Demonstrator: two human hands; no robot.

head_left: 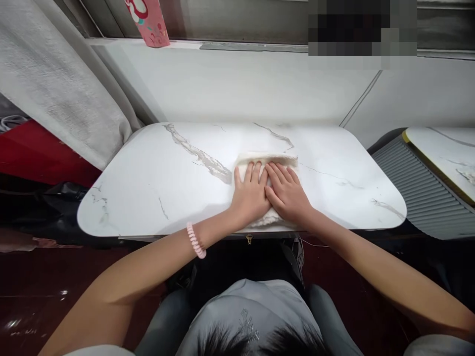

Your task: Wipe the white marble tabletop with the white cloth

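Note:
A cream cloth lies spread near the front edge of a white marble-patterned tabletop. My left hand presses flat on its left part, fingers spread and pointing away from me. On the right part of the cloth rests my right hand, palm down with fingers extended and lying close together. Its thumb touches the side of the left hand. Neither hand grips the cloth; both lie on top of it, covering its middle. A pink coiled band circles my left wrist.
A white wall stands behind the tabletop, with a thin cable running down it. A grey curtain hangs at the left. To the right is a ribbed grey cabinet. A pink patterned item stands on the ledge above.

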